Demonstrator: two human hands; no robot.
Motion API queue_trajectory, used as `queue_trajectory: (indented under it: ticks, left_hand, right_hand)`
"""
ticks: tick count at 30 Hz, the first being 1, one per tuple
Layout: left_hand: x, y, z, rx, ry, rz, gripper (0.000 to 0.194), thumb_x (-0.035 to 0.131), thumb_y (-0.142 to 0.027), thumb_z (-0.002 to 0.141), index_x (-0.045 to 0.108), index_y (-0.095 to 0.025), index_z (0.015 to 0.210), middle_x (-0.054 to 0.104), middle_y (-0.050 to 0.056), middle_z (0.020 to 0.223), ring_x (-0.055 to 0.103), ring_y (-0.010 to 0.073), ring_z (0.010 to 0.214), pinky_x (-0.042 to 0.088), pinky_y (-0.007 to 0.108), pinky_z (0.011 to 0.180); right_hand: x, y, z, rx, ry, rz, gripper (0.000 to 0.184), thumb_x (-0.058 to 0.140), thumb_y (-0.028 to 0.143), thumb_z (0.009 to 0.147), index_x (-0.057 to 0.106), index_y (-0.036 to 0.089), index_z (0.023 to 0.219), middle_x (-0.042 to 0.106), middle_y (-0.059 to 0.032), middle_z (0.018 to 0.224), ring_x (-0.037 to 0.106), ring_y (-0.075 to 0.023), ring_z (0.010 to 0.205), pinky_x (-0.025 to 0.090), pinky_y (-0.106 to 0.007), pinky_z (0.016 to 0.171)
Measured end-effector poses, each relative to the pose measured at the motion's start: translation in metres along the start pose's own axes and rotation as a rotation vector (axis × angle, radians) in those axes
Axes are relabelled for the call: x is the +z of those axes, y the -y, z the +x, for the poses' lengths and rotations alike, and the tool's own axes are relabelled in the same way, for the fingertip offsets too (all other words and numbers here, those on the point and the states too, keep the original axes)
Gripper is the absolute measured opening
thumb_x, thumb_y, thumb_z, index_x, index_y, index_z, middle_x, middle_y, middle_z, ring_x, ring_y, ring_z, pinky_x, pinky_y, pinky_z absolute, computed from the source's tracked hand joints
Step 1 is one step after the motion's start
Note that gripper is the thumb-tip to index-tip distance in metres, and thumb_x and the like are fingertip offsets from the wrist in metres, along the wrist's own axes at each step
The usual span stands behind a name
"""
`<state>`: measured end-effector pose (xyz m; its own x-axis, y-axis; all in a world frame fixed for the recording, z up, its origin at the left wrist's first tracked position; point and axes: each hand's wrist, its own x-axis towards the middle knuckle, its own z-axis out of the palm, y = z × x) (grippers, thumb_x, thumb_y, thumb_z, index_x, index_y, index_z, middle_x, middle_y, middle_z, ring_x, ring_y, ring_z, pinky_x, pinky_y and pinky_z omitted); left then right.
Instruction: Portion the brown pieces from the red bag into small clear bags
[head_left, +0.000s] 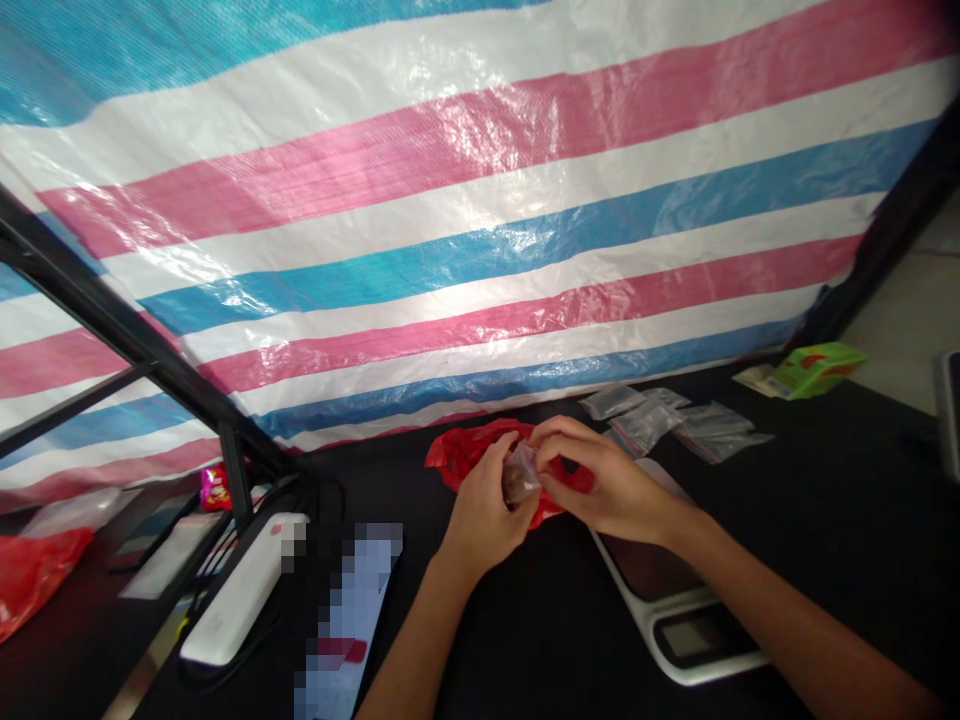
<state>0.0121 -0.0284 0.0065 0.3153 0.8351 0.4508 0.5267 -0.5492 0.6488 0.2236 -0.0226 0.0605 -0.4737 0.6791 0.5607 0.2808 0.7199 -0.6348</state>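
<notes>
My left hand [484, 510] is closed around a small clear zip bag [520, 474] with something brownish inside that I cannot make out. At the bag's upper edge, my right hand [592, 475] pinches the plastic between thumb and fingers. Behind and beneath both hands spreads a crumpled red plastic bag [456, 450]. Below my right forearm lies a white kitchen scale [649, 640] with a dark plate and a small display; the forearm covers part of it.
Several clear zip bags [649, 420] lie at the back, and a green box [817, 370] stands to their right. A phone [349, 620] and white power strip [244, 590] are on the left, near a black metal frame [236, 470]. Striped plastic sheeting [450, 250] hangs behind.
</notes>
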Motion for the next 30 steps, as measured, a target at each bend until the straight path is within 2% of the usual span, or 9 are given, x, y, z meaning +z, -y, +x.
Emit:
queue_trajectory:
  ticks: [3,5,7,9,11,14,18,23,30]
  left_hand:
    - [-0.002,-0.004,-0.002,0.098,0.048,0.007,0.086,0.074,-0.045,0.09,0.029,-0.021,0.16,0.055,0.018,0.149,0.059,0.0349,0.133,0.049,0.055,0.113]
    - [-0.004,-0.006,-0.002,0.157,0.078,-0.01,0.079,0.067,-0.046,0.095,0.03,-0.021,0.16,0.054,0.019,0.149,0.056,0.0355,0.134,0.047,0.057,0.114]
    - [-0.007,-0.006,-0.002,0.172,0.09,-0.024,0.068,0.059,-0.044,0.099,0.034,-0.021,0.158,0.054,0.019,0.147,0.054,0.035,0.135,0.045,0.056,0.115]
    - [-0.009,-0.006,-0.002,0.159,0.086,-0.028,0.063,0.057,-0.043,0.101,0.037,-0.021,0.156,0.055,0.018,0.145,0.054,0.0345,0.134,0.046,0.055,0.114]
    - [-0.01,-0.006,-0.001,0.149,0.078,-0.029,0.059,0.056,-0.041,0.101,0.039,-0.021,0.154,0.056,0.017,0.142,0.055,0.0331,0.132,0.047,0.053,0.113]
    - [-0.01,-0.008,0.0,0.158,0.073,-0.032,0.055,0.056,-0.039,0.101,0.042,-0.022,0.151,0.057,0.016,0.137,0.057,0.0309,0.126,0.049,0.05,0.11]
    - [-0.011,-0.009,0.0,0.178,0.073,-0.03,0.051,0.054,-0.036,0.102,0.044,-0.022,0.15,0.057,0.015,0.136,0.057,0.0296,0.125,0.049,0.048,0.108]
    - [-0.012,-0.01,0.0,0.157,0.067,-0.01,0.045,0.052,-0.034,0.103,0.048,-0.023,0.146,0.059,0.014,0.135,0.058,0.0286,0.124,0.05,0.045,0.107]
    - [-0.011,-0.01,0.001,0.138,0.048,0.004,0.037,0.046,-0.033,0.106,0.053,-0.022,0.14,0.062,0.013,0.129,0.061,0.0264,0.119,0.051,0.043,0.105]
  right_hand:
    - [-0.026,-0.004,-0.002,0.091,-0.027,0.153,0.015,0.06,0.015,0.092,0.053,0.023,0.082,0.064,-0.0031,0.097,0.061,-0.0207,0.092,0.048,-0.034,0.083]
    - [-0.049,-0.011,-0.005,0.173,0.018,0.201,0.018,0.058,0.02,0.092,0.049,0.023,0.077,0.062,-0.0019,0.089,0.057,-0.0198,0.083,0.044,-0.032,0.075]
    - [-0.069,-0.02,-0.01,0.248,0.186,0.227,0.016,0.057,0.025,0.091,0.052,0.022,0.077,0.063,-0.0023,0.087,0.058,-0.0212,0.084,0.044,-0.033,0.075]
    - [-0.084,-0.03,-0.014,0.383,0.387,0.175,0.009,0.06,0.025,0.087,0.059,0.021,0.08,0.065,-0.002,0.085,0.059,-0.0217,0.082,0.043,-0.033,0.074]
    - [-0.092,-0.038,-0.018,0.479,0.465,0.101,0.007,0.061,0.026,0.084,0.064,0.02,0.081,0.067,-0.0026,0.084,0.06,-0.0228,0.081,0.044,-0.033,0.073]
    - [-0.098,-0.046,-0.021,0.507,0.422,0.04,0.013,0.061,0.027,0.082,0.07,0.019,0.087,0.072,-0.0057,0.09,0.065,-0.0257,0.086,0.047,-0.035,0.076]
    - [-0.097,-0.056,-0.023,0.477,0.287,-0.019,0.026,0.059,0.025,0.081,0.075,0.02,0.1,0.077,-0.0078,0.101,0.07,-0.0279,0.093,0.052,-0.037,0.081]
    - [-0.091,-0.073,-0.025,0.403,0.048,-0.259,0.022,0.059,0.026,0.085,0.077,0.021,0.096,0.079,-0.0071,0.095,0.071,-0.0267,0.088,0.055,-0.039,0.082]
    - [-0.095,-0.074,-0.026,0.35,0.011,-0.33,0.021,0.058,0.022,0.083,0.076,0.023,0.093,0.079,-0.0036,0.092,0.071,-0.0236,0.084,0.053,-0.034,0.076]
